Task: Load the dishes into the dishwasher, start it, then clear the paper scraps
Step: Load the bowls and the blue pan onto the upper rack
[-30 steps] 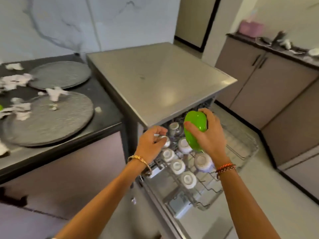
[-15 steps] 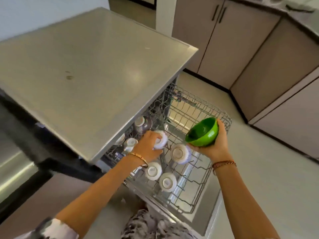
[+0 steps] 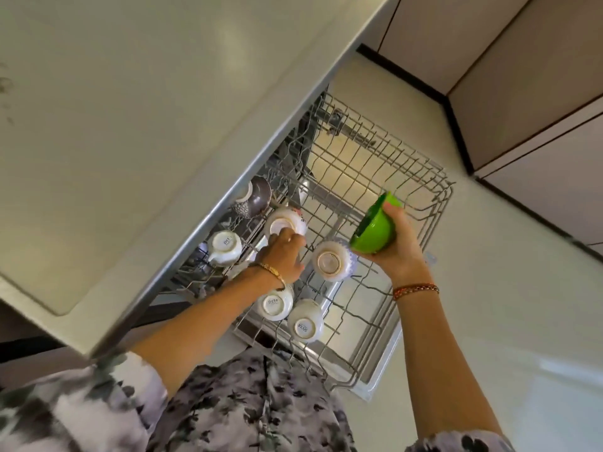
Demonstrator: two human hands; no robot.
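Note:
The dishwasher's wire rack (image 3: 408,203) is pulled out below the steel worktop (image 3: 146,125). Several white cups stand upside down in its left half. My left hand (image 3: 284,256) reaches into the rack, and its fingers rest on the base of one upturned white cup (image 3: 284,221). My right hand (image 3: 396,247) holds a green bowl (image 3: 375,230) on its side above the rack's middle, next to another upturned cup (image 3: 331,261). A dark bowl (image 3: 257,197) sits at the rack's back left, under the worktop edge.
The rack's right half holds only bare wire tines. Beige cabinet doors (image 3: 522,93) with a dark plinth run along the upper right. Pale floor (image 3: 505,321) lies to the right of the open dishwasher door. My patterned clothing fills the bottom of the view.
The view has tilted down and closer over the rack. My right hand has turned the green bowl onto its side. My left hand stays on the white cups.

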